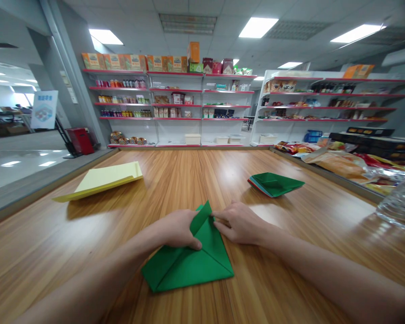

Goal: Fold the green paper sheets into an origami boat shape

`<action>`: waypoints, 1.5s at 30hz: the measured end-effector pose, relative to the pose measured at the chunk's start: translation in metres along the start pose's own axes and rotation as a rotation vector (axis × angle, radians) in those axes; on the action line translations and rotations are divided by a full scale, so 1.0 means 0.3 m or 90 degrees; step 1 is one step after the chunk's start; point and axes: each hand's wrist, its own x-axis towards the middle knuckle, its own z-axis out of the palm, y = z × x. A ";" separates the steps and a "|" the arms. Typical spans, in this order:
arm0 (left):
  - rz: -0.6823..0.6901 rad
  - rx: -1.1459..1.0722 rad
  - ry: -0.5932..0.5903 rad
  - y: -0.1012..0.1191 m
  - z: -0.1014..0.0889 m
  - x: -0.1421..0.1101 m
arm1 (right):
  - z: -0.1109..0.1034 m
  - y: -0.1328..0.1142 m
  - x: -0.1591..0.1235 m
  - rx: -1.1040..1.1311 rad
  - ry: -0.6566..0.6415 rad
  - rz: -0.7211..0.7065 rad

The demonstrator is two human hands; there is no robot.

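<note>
A folded sheet of green paper lies on the wooden table in front of me, with creases running across it and a flap standing up at its far end. My left hand grips the paper, its thumb pressed on the top face and its other fingers partly hidden behind the flap. At the far right edge of the sheet, my right hand has its fingers curled, and the index finger and thumb tips touch the paper beside the raised flap.
Yellow paper sheets lie at the left of the table. A folded green paper piece with red and blue edges sits at the right. Near the right edge stands a clear plastic bottle. Snack packets and stocked shelves are beyond.
</note>
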 end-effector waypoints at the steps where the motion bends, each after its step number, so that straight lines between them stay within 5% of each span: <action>1: 0.015 -0.018 0.006 -0.004 0.000 0.000 | -0.003 0.005 0.001 -0.009 -0.001 0.015; 6: 0.039 -0.054 0.020 -0.012 0.010 0.002 | -0.004 0.001 -0.002 -0.015 -0.004 0.037; 13: 0.072 -0.062 0.055 -0.027 0.026 0.019 | 0.008 -0.077 -0.014 0.156 0.037 -0.168; 22: 0.001 0.010 0.032 -0.010 0.033 -0.004 | 0.001 -0.078 -0.016 0.128 0.010 -0.156; 36: 0.053 -0.113 0.007 -0.049 0.024 0.017 | 0.014 -0.083 -0.006 0.130 0.006 -0.202; 45: -0.062 -0.021 0.050 -0.038 0.005 0.029 | 0.022 -0.083 -0.010 0.114 0.009 -0.181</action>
